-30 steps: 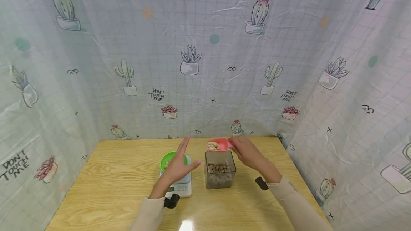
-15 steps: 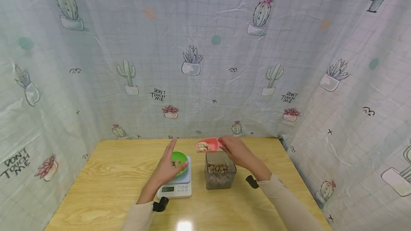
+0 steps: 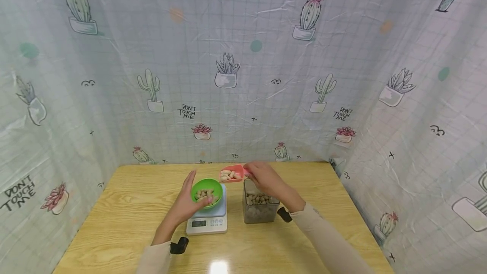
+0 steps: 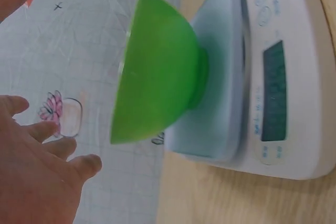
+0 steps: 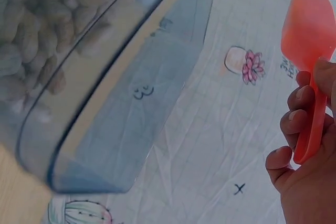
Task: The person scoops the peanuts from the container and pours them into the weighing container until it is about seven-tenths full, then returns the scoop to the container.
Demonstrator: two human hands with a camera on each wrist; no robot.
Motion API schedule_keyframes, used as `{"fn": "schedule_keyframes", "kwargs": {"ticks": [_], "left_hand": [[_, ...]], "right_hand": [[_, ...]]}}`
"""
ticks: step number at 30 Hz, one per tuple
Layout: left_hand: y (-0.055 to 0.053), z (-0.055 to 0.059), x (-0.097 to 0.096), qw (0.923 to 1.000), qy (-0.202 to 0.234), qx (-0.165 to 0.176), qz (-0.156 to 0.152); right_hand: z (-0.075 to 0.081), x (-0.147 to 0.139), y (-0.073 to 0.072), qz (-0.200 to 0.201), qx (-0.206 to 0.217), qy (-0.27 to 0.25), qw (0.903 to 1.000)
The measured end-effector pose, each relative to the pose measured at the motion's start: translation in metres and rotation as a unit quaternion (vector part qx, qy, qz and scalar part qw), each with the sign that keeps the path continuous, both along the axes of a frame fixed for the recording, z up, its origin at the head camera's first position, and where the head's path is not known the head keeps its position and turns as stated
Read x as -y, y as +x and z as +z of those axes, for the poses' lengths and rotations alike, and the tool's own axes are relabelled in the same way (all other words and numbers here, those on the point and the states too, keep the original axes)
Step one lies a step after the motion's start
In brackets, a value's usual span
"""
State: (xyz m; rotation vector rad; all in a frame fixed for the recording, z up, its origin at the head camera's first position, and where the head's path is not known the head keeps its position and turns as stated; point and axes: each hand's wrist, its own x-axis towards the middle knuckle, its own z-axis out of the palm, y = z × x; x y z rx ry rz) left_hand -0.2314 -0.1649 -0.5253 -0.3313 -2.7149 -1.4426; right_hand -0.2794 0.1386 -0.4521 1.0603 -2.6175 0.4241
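As the right hand point(image 3: 262, 177) grips its handle point(image 5: 311, 135), pink scoop point(image 3: 238, 170): raised over the far part of the surface point(image 3: 152, 189), just right of the green bowl point(image 3: 209, 184).
Right hand: fingers point(image 5: 296, 98) curled round the handle, clearest in the right wrist view, which gives the scoop's underside; only the head view shows the peanuts point(image 3: 229, 175) it carries.
Left hand point(image 3: 183, 206): fingers extended and apart, gripping nothing; from the head its thumb overlaps the bowl, but the left wrist view shows a gap.
Bowl: upright on the scale point(image 3: 207, 229), peanuts inside by the head view; the left wrist view has just its outer wall and foot.
Scale: display point(image 3: 199, 223) on the near side, too unclear to read.
Tub point(image 3: 260, 215): right of the scale, see-through, partly filled with peanuts; beyond its wall the right wrist view catches a green sliver of bowl.
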Motion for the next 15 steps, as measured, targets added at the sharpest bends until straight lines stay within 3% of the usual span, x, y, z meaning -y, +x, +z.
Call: {"fn": "schedule_keyframes", "kwargs": {"ticks": [7,15], "left_hand": [[-0.003,-0.020,0.004,0.9990,0.002,0.045,0.001],[-0.005,-0.031,0.005,0.9972,0.006,0.074,-0.002]], "right_hand": [[-0.002,0.016,-0.005,-0.004,0.020,0.038,0.9991],[-0.004,0.035,-0.010,0.008,0.016,0.098,0.9951]]}}
